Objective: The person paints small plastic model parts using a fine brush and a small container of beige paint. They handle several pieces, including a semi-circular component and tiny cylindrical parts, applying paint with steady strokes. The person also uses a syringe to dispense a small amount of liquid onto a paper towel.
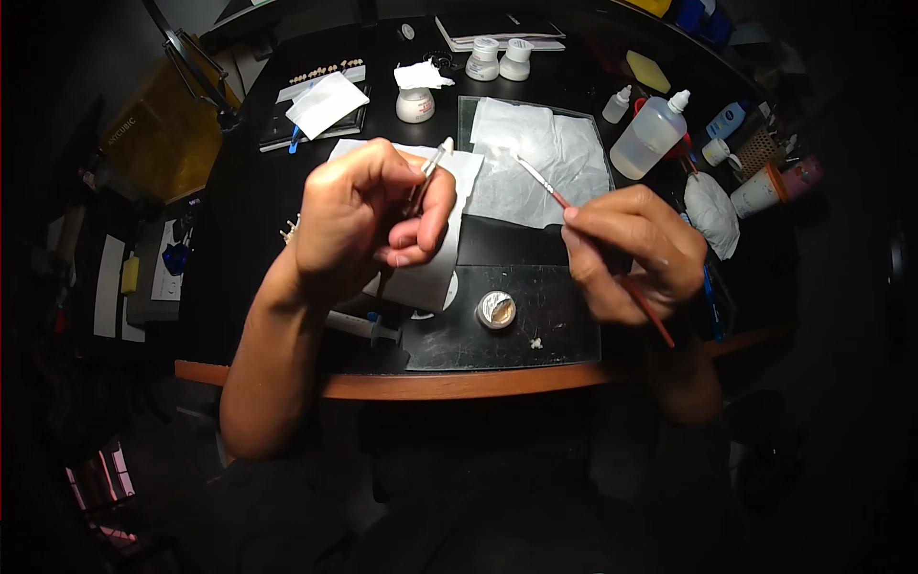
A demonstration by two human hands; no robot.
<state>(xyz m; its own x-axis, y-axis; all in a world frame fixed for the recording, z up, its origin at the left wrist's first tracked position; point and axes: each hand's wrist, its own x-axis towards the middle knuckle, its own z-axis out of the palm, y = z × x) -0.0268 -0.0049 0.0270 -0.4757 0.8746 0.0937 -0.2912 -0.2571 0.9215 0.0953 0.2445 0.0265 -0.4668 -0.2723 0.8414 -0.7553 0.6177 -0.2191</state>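
My left hand is raised over the left part of the desk, closed around slim metal tweezers. A small whitish tooth-shaped piece sits at their upper tip. To the right, my right hand grips a fine paintbrush like a pen. Its red-brown handle slants down toward me, and its tip points up and left, apart from the tooth-shaped piece. Between and below the hands stands a small open jar with pale, beige-streaked contents. A whitish crumb lies beside it.
White tissue covers a glass plate beyond my hands. A large clear squeeze bottle stands right of it. Lidded jars and a tissue-topped jar are at the back. A syringe lies near the wooden desk edge.
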